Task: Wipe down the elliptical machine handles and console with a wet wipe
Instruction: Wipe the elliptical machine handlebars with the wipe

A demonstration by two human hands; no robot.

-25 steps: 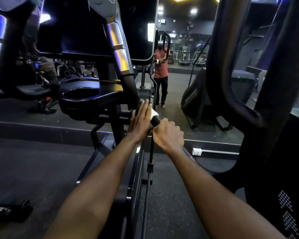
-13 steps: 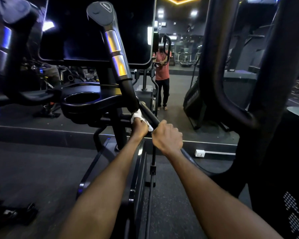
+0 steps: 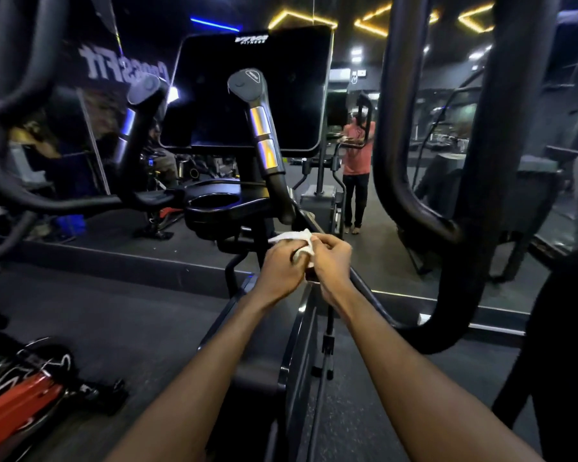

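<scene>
A crumpled white wet wipe [image 3: 294, 241] sits between both hands, just below the base of the right fixed handle [image 3: 264, 145], a black grip with two silver sensor bands. My left hand [image 3: 281, 265] holds the wipe from the left and my right hand [image 3: 331, 258] pinches its right edge, both over the black lower bar [image 3: 364, 285]. The dark console screen [image 3: 251, 91] stands above, with the left fixed handle [image 3: 134, 128] beside it. A cup holder [image 3: 214, 203] lies under the console.
A thick black moving arm [image 3: 411, 181] loops up at the right. A mirror wall ahead reflects a person in a red shirt [image 3: 357, 151]. A red and black object [image 3: 17, 391] lies on the floor at lower left.
My right hand left the lower bar and came to the wipe; both hands now hold it together. The view rose, showing the whole console.
</scene>
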